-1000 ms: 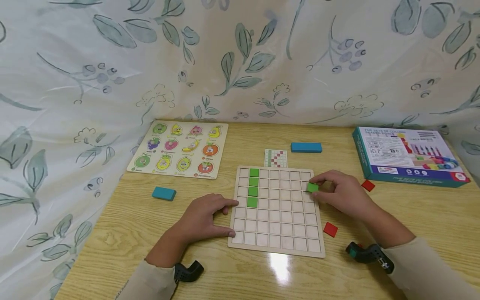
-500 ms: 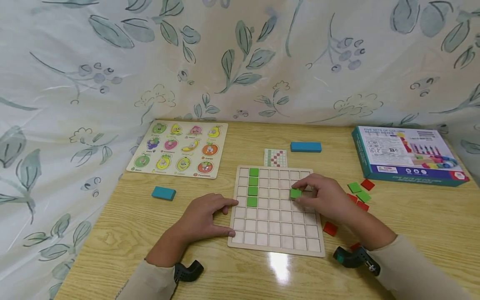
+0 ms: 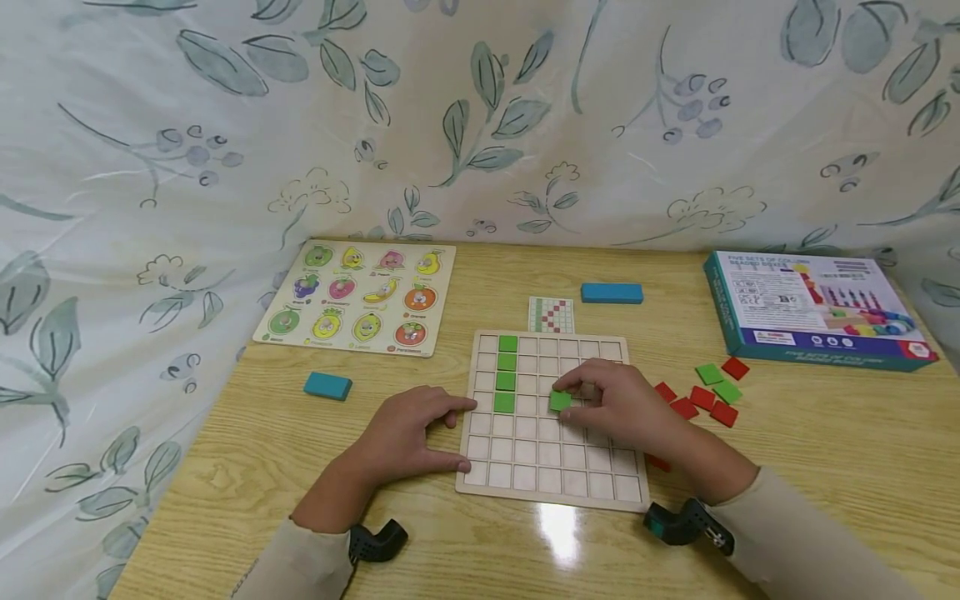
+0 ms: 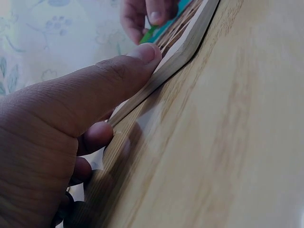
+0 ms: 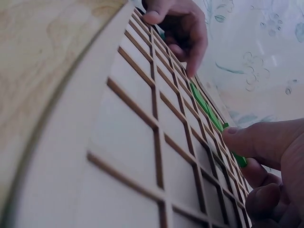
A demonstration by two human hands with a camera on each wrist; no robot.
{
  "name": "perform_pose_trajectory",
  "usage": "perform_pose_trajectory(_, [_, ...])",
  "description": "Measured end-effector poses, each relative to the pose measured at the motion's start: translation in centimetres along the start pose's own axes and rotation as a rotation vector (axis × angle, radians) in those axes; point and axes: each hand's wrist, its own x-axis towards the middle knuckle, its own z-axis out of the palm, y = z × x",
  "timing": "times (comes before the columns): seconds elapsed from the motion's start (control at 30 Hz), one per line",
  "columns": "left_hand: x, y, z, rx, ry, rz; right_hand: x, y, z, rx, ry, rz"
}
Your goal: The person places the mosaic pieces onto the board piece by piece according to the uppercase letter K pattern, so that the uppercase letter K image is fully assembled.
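Note:
Between thumb and fingertips, my right hand (image 3: pixel 626 407) pinches a green square tile (image 3: pixel 559 401) over the middle of the wooden grid board (image 3: pixel 550 456). The right wrist view shows the pinched tile (image 5: pixel 241 160) edge-on beside the thumb. Several green tiles (image 3: pixel 506 381) fill the upper cells of the board's second column. My left hand (image 3: pixel 405 433) rests at the board's left side, index finger and thumb spread along it. In the left wrist view, the thumb (image 4: pixel 145 53) lies on the board's rim (image 4: pixel 173 66).
Loose red tiles (image 3: pixel 723 414) and green tiles (image 3: pixel 708 374) lie right of the board. A small pattern card (image 3: pixel 551 315) touches its top. Beyond are a blue block (image 3: pixel 612 293), a fruit puzzle board (image 3: pixel 356 298) and a boxed set (image 3: pixel 821 308); another blue block (image 3: pixel 327 386) sits left.
My right hand has carried the green tile leftward from the board's right edge to its middle, uncovering loose tiles at the right. The left hand has stayed in place.

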Motion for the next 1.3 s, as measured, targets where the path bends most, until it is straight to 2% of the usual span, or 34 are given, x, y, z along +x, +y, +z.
perform_pose_trajectory(0.37, [0.1, 0.1, -0.2, -0.002, -0.006, -0.005, 0.9, -1.2, 2.1, 0.025, -0.029, -0.075])
perform_pose_trajectory(0.63, [0.0, -0.1, -0.1, 0.006, -0.002, 0.002, 1.2, -2.5, 3.3, -0.002, -0.033, -0.087])
perform_pose_trajectory(0.87, [-0.1, -0.1, -0.1, 0.001, 0.005, 0.016, 1.4, -3.3, 4.2, -0.015, -0.051, -0.135])
perform_pose_trajectory(1.3, [-0.1, 0.0, 0.0, -0.002, 0.011, 0.024, 1.7, -3.9, 5.4, -0.122, -0.053, -0.171])
